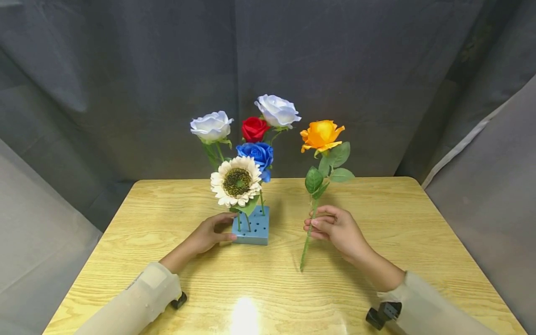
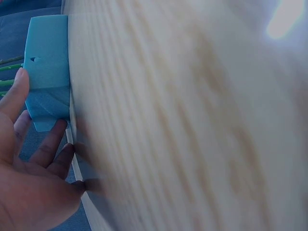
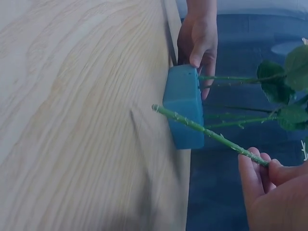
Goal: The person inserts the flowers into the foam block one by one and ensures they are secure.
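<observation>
On the wooden table stands a blue block with several small holes in its top. My left hand holds the block by its left side, thumb at the front corner and fingers toward the back. Upright in the block are a cream sunflower, a blue rose, a red rose and two white roses. To the right, my right hand pinches the stem of an orange rose above the table. Its bare stem end points down, apart from the block.
The light wooden table ends at a back edge just behind the flowers. Dark grey curtains hang behind it, with lighter grey cloth at both sides. Black wrist devices sit at both sleeves.
</observation>
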{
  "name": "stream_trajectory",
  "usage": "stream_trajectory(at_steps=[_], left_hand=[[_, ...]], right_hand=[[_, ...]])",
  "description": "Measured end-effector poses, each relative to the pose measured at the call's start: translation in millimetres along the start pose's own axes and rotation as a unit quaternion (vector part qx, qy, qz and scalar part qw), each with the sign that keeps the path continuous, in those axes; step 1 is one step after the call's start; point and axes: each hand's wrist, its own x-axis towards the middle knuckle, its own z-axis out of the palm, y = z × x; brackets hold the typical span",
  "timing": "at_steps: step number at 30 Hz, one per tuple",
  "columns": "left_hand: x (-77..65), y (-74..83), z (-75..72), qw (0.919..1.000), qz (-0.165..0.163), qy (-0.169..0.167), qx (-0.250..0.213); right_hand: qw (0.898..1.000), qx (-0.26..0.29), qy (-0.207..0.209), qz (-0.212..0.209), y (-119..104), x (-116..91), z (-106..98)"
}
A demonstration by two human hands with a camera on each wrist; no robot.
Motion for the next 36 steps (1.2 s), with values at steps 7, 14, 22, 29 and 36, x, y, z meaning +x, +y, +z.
stream_trajectory(at_steps=[7, 14, 22, 29, 36], left_hand=[[0.2, -1.2, 0.2, 1.0000, 0.004, -0.001, -0.004], [0.4, -1.8, -0.1, 1.0000, 0.003, 0.001, -0.005], [-0.5, -2.0, -0.4, 1.0000, 0.001, 0.003, -0.002], [-0.4, -2.7, -0.8, 1.0000, 0.005, -0.001, -0.006], [0.6, -1.6, -1.0, 1.0000, 0.004, 0.005, 0.002]], right_hand=[[1.000, -0.011, -0.002, -0.030, -6.4, 3.3, 15.2], [0.997, -0.017, -0.013, -0.068, -15.3, 5.9, 28.6], [0.994, -0.027, -0.021, -0.107, -25.8, 15.4, 48.9], [0.990, -0.037, -0.016, -0.136, -30.3, 27.3, 64.4], [0.987, -0.042, -0.012, -0.156, -31.2, 36.4, 75.7]])
